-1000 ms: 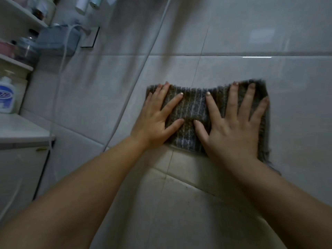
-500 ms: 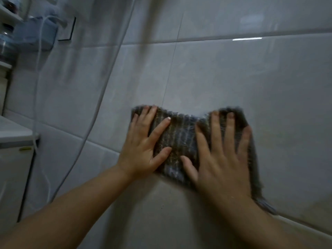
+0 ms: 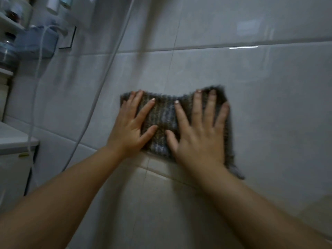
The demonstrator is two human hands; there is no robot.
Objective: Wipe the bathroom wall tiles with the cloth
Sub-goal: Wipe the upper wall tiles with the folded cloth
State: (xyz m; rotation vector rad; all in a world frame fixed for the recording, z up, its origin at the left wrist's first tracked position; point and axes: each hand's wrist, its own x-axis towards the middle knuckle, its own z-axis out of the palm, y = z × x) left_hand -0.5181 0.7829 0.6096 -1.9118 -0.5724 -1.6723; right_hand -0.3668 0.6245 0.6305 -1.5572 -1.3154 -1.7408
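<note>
A dark grey ribbed cloth lies spread flat against the glossy pale wall tiles. My left hand presses its left part with fingers straight and spread. My right hand presses its right part the same way, fingertips near the cloth's top edge. A frayed corner of the cloth hangs below my right wrist. The cloth's lower edge sits on a horizontal grout line.
A white hose runs diagonally down the wall left of the cloth, with a thinner cord beside it. At the far left stand shelves with bottles, a blue holder, and a white cabinet top.
Both hands and the cloth slid down the wall and then came back up a little; the view shifted with them. The hands stay flat on the cloth.
</note>
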